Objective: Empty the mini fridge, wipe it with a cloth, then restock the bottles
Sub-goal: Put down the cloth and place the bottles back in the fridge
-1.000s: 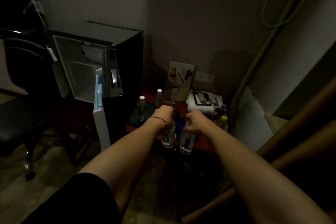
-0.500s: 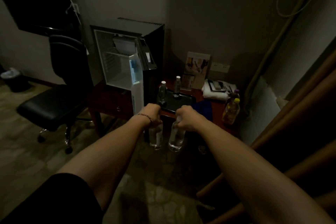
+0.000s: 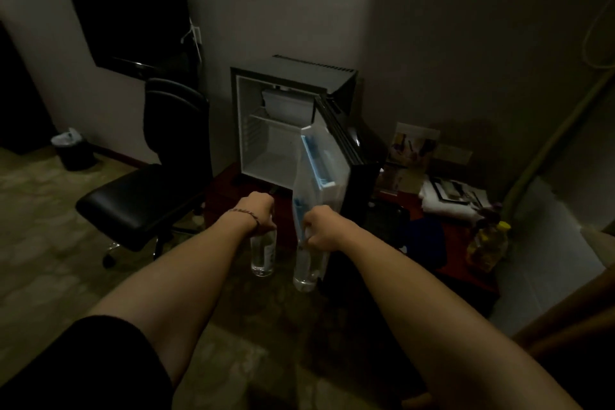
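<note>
1. Mini fridge (image 3: 266, 143) on desk (image 3: 466, 263): door (image 3: 319, 163) open, cavity looks empty; dim light, not certain.
2. My left hand (image 3: 258, 211) grips one clear bottle (image 3: 263, 255) by the neck.
3. My right hand (image 3: 321, 226) grips a second bottle (image 3: 306, 268).
4. Count: two bottles, both hanging before the open fridge.

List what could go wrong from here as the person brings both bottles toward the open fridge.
1. The right hand carries its bottle close to the edge of the open fridge door; it could knock against it.
2. Each bottle hangs from a grip near its top, the left hand holding the other bottle, so one might slip.
3. The room is dim, so judging the shelf inside the mini fridge may be harder.
</note>
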